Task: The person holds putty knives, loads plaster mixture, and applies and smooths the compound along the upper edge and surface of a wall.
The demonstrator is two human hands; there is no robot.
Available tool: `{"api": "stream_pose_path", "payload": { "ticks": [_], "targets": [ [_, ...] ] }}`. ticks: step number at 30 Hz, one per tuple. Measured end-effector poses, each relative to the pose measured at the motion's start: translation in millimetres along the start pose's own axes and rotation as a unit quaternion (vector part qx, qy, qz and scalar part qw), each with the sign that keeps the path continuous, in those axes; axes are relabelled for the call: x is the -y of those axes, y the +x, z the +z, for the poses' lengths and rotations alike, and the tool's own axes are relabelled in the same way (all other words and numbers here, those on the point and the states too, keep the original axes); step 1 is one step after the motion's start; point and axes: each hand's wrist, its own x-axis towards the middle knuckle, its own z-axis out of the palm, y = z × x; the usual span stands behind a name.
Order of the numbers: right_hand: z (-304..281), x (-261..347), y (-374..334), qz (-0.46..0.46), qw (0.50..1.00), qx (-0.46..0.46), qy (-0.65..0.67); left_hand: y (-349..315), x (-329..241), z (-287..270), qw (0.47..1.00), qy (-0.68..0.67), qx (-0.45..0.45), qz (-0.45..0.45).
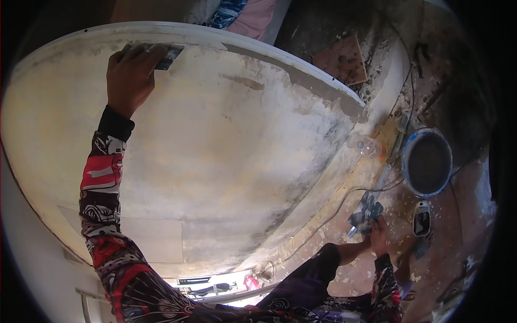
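Observation:
My left hand (132, 78) is closed on a flat, dark-smeared scraper blade (171, 56), held against the patchy cream wall (177, 140) just below its pale top edging. My left arm is stretched far out along the wall. Low on the right, my right hand (378, 237) grips a smeared flat plate (366, 211) with dark grey paste on it. That plate is beside my bent knee, over the stained floor. To its upper right stands a round bucket (425, 131) with a blue-smeared rim and grey contents.
A clear plastic bottle (369, 146) lies by the foot of the wall. A dark cable (339, 204) runs across the floor. Near the bucket is a white-edged oblong container (422, 218). A broken reddish tile (344, 59) lies beyond the wall's end, and pink fabric (253, 19) shows behind the edging.

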Motion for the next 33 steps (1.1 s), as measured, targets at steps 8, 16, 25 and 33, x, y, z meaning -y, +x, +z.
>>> {"api": "stream_pose_path", "payload": {
  "ticks": [8, 16, 25, 33],
  "targets": [
    [-11, -23, 6, -0.016, 1.000, 0.024, 0.006, 30, -33, 22, 0.993, 0.018, -0.105, 0.044],
    [3, 12, -4, -0.012, 0.999, 0.025, -0.018, 29, -55, 45, 0.993, 0.046, -0.093, 0.048],
    [-3, 1, 0, -0.025, 0.999, 0.015, 0.024, 12, -50, 10, 0.997, 0.032, -0.056, 0.037],
    [-6, 9, 0, -0.040, 0.997, 0.031, -0.054, 42, -61, 36, 0.999, 0.045, -0.016, 0.006]
  ]
}}
